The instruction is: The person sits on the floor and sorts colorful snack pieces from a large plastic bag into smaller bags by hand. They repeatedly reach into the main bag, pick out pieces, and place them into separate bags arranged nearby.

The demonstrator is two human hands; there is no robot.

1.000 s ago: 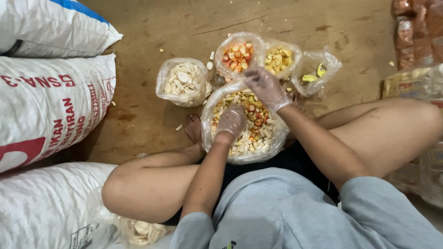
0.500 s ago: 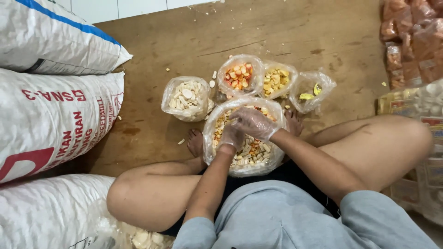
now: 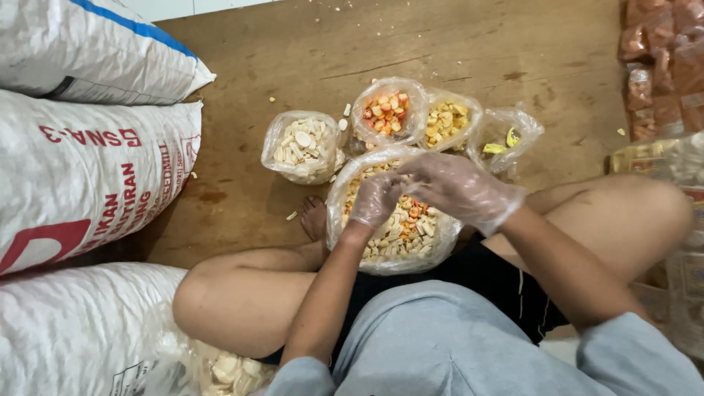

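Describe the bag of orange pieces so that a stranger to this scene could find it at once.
On the wooden floor, a row of small clear bags lies beyond the big bag under the gloved hands. The bag of orange pieces is second from the left, between the white pieces and the yellow pieces.

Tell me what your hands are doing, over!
Left hand and right hand, both gloved, over big bag of mixed crackers. Grip unclear. Four small bags beyond, nothing blocking.

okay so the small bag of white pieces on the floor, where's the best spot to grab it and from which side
Probably the rolled-down rim of the bag of white pieces, taken from its left side. The bag stands open-mouthed and upright on the wooden floor, so lifting by the rim should keep it from spilling. Its left is open floor; the bag of orange pieces crowds its right.
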